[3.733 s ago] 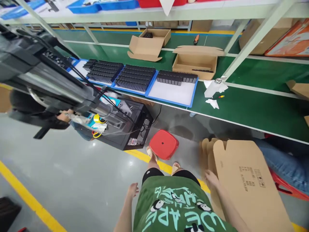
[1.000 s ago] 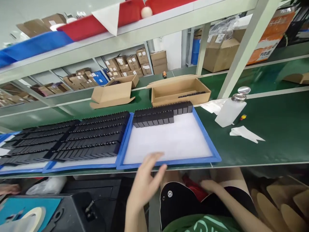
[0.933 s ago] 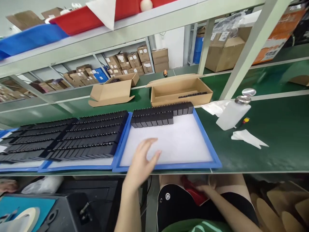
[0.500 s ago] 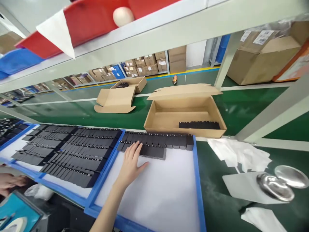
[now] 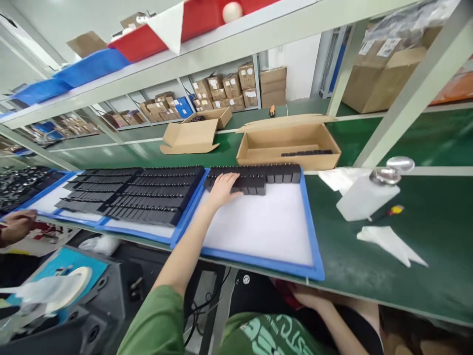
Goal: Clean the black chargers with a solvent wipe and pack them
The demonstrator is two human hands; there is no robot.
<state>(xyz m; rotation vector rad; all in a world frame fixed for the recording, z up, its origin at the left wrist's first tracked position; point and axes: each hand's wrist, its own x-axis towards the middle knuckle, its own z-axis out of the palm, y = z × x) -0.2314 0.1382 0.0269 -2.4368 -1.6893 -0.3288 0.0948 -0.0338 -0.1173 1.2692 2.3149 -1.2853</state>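
My left hand (image 5: 222, 190) reaches over the blue-edged tray (image 5: 258, 231) with fingers outstretched. Its fingertips rest on the left part of two rows of black rectangular blocks (image 5: 283, 173), which stand packed side by side along the tray's far edge with small shiny tips on top. Below the table edge, near my lap, my right hand (image 5: 303, 296) is partly seen beside something dark red (image 5: 288, 292). Its fingers are too hidden and blurred to read.
Left of my tray stands another blue-edged tray with many black blocks (image 5: 155, 195). Behind is an open cardboard box (image 5: 288, 143) with a few blocks inside. At right are a white pump bottle (image 5: 365, 197) and white cloths (image 5: 391, 241). A co-worker's hand (image 5: 18, 227) shows far left.
The view has tilted down and pulled back, bringing my lap and right hand into sight. My left hand stays at the left end of the block rows.
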